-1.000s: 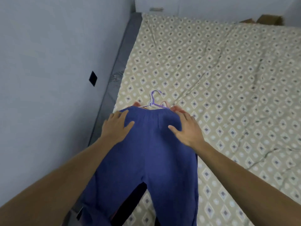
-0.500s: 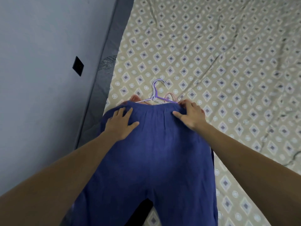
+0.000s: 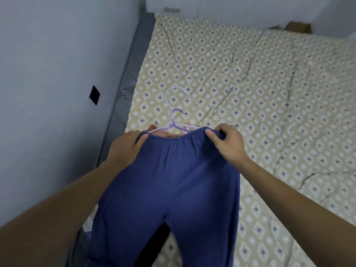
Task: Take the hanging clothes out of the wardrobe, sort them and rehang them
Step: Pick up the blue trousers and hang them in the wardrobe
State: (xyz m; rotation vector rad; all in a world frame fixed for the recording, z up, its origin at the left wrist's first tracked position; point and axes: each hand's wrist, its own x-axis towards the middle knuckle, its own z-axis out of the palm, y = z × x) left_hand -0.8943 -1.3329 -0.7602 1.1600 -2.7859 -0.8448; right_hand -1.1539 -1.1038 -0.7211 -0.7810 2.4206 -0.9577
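2 hands pinch the waistband of the navy trousers point(image 3: 169, 189), which lie at 6 o'clock on the patterned bed point(image 3: 250, 83): the left hand point(image 3: 125, 147) at 9 o'clock, the right hand point(image 3: 229, 143) at 3 o'clock. The white hanger point(image 3: 170, 105) and purple hanger point(image 3: 178, 124) poke out at 12 o'clock over a pink garment point(image 3: 163, 134).

Trouser legs point(image 3: 173, 218) cut off below

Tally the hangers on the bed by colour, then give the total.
White hanger: 1
Purple hanger: 1
Pink hanger: 1, mostly hidden by the blue trousers
Total: 3
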